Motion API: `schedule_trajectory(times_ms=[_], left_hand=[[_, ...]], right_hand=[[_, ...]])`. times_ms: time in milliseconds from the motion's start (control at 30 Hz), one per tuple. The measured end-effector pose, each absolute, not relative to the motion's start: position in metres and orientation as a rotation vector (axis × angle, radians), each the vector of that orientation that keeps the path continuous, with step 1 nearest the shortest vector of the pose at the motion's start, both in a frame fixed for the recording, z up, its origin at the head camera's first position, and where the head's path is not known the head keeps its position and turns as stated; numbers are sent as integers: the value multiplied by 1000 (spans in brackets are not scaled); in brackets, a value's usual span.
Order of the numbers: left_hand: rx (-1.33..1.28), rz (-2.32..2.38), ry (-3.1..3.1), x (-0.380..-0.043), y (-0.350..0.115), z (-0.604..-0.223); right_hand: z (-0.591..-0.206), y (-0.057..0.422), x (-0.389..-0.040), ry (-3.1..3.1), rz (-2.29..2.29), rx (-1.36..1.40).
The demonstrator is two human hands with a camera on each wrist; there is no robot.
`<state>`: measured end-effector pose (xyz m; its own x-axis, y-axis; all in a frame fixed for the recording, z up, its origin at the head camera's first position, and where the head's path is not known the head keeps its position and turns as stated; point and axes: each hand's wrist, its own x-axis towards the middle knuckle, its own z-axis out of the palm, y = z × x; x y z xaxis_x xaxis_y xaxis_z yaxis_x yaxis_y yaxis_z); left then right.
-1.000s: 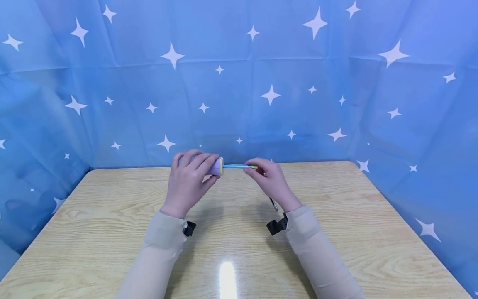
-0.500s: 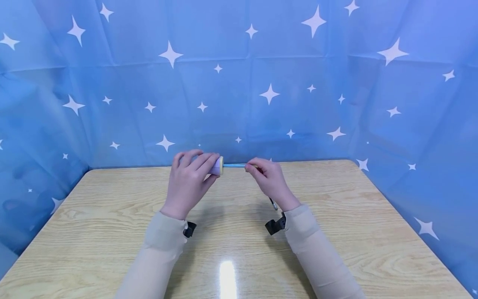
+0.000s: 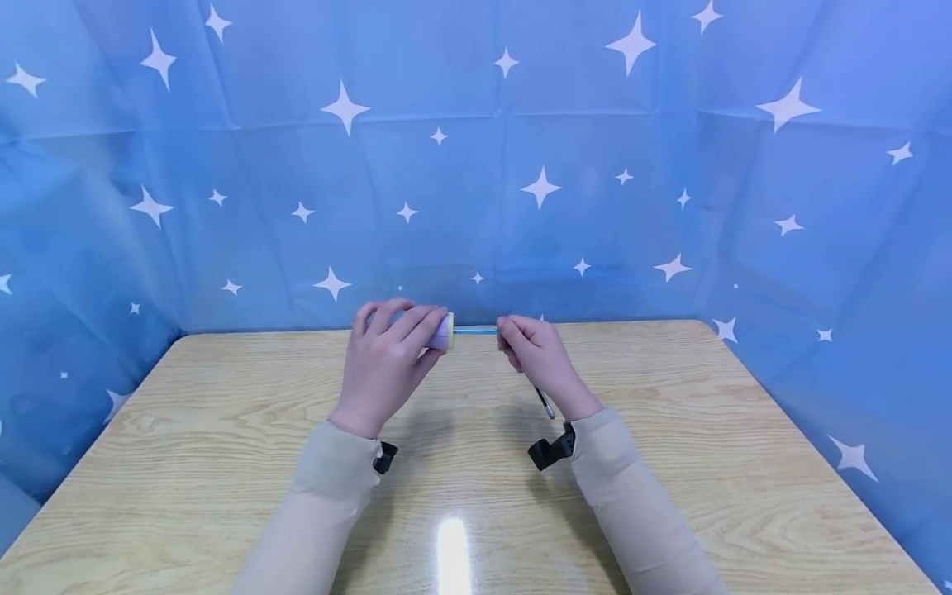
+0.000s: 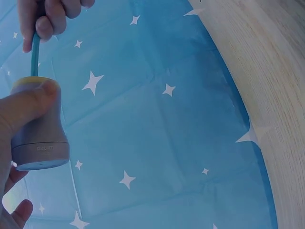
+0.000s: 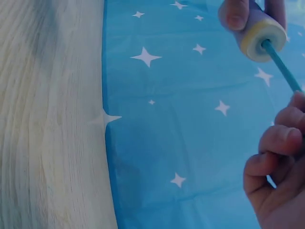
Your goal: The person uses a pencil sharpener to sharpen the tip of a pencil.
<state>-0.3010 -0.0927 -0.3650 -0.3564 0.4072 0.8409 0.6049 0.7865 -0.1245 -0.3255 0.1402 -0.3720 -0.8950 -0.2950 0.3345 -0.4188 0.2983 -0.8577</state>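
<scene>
My left hand (image 3: 383, 355) has its grip wrapped round a purple sharpener (image 3: 440, 333), thumb pressed on its side near the yellow rim (image 5: 255, 40). I hold it sideways over the far part of the wooden surface (image 3: 461, 463), with the hole facing right. In my right hand (image 3: 541, 355), the grip pinches a blue pencil (image 3: 476, 330), whose left end sits inside that hole; my fingers hide its right end. Nearer than the pencil, a dark stick (image 3: 546, 403) lies partly hidden by my right hand. A starry blue cloth (image 3: 446, 190) hangs at the far side.
</scene>
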Motion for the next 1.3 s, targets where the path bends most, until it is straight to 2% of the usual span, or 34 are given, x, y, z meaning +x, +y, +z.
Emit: schedule_trajectory(times_ms=[233, 1300], left_hand=[[-771, -264, -1994, -302, -92, -366], [-734, -304, -2074, -304, -102, -368]], right_hand=[[-346, 136, -305, -2454, 1643, 683], [-349, 148, -309, -2396, 1692, 645]])
